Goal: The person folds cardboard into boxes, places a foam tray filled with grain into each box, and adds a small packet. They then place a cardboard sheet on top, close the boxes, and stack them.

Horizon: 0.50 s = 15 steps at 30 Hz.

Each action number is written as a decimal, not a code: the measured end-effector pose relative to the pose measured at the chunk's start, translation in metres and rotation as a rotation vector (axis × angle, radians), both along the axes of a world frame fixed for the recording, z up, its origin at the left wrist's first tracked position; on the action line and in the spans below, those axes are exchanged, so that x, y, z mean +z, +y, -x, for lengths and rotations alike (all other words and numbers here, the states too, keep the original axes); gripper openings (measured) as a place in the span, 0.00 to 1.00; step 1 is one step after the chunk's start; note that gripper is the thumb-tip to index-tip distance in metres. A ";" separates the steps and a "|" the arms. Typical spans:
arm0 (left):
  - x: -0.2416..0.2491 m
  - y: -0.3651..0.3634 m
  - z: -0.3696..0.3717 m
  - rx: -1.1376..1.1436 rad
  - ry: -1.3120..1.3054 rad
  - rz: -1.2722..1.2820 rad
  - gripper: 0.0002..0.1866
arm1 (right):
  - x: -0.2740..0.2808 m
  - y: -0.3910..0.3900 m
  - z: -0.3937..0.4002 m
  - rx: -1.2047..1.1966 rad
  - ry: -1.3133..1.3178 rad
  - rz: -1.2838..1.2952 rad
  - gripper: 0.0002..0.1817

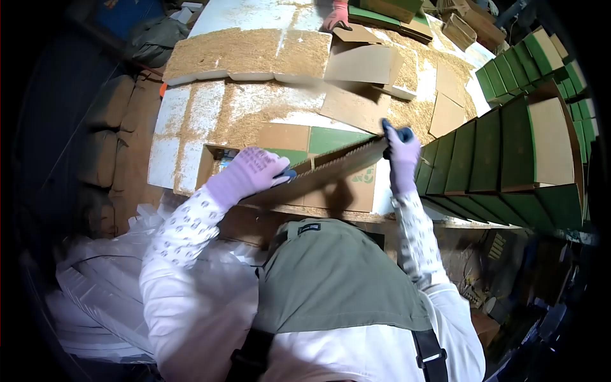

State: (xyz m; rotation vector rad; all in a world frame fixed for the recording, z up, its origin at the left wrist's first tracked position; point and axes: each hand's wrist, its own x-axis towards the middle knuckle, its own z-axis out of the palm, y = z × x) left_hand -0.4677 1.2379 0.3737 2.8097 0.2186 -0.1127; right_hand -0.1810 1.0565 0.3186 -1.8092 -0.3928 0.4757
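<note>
My left hand [251, 170], in a lilac glove with dark fingertips, is closed on the near-left end of a brown cardboard piece [340, 167]. The far-right end is gripped by my right hand [402, 153], gloved the same way. The piece is tilted, seen nearly edge-on, with a jagged upper edge. Beneath it lies flat green-and-brown cardboard [337, 139] with a green printed mark near the front. Just left of my left hand is a small open compartment [209, 164]; its contents are hard to make out.
Sawdust-like shavings [248, 54] cover much of the white table [168, 114]. Loose cardboard pieces [359, 63] lie farther back, near another person's pink-gloved hand [337, 15]. Green cartons [515, 143] stand in rows at right. Clear plastic wrapping [108, 280] sits lower left.
</note>
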 end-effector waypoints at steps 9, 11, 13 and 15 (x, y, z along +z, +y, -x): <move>-0.043 -0.054 -0.069 0.337 -0.055 0.018 0.16 | 0.050 0.011 0.050 1.084 -0.802 0.719 0.17; -0.100 -0.046 -0.080 0.019 0.118 -0.190 0.12 | -0.005 0.003 0.032 1.327 -0.817 0.742 0.17; -0.100 -0.025 -0.078 -0.265 -0.437 -0.581 0.17 | -0.014 -0.031 -0.016 1.306 -1.027 0.454 0.21; -0.077 -0.016 -0.094 -0.098 -0.299 -0.471 0.32 | 0.014 -0.065 -0.012 1.336 -1.190 0.795 0.35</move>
